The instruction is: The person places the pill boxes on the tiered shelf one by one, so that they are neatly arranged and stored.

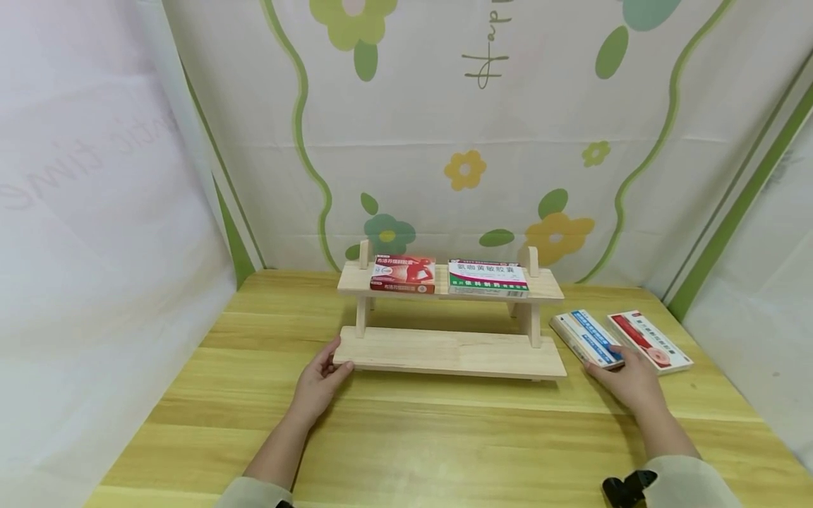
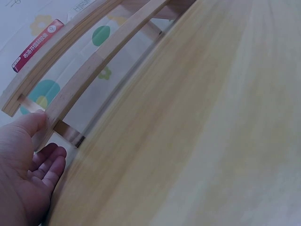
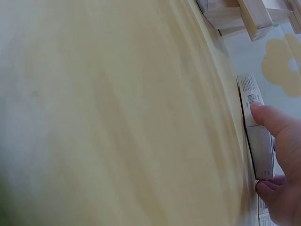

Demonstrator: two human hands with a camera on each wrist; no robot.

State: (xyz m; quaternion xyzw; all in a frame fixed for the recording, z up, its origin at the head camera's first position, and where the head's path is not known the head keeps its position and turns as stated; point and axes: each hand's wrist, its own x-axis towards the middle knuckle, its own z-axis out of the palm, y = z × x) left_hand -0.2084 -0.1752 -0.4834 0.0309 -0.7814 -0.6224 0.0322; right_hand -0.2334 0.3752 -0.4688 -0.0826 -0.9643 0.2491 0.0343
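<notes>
A two-tier wooden shelf (image 1: 447,351) stands on the table. My left hand (image 1: 320,381) holds the left end of its lower board, the thumb at the front corner. In the left wrist view, the thumb of this hand (image 2: 28,160) lies against the board's end and the curled fingers are below it. My right hand (image 1: 631,381) grips a blue-and-white medicine box (image 1: 587,335) lying right of the shelf. The right wrist view shows the thumb on the side of this box (image 3: 256,127) and fingers round its corner. Beside it lies a red-and-white medicine box (image 1: 648,339), partly behind the hand.
On the upper board sit a red medicine box (image 1: 403,275) and a white-and-green medicine box (image 1: 487,277), side by side. Behind the wooden table (image 1: 444,437) hangs a flowered cloth (image 1: 406,127), with more cloth at both sides.
</notes>
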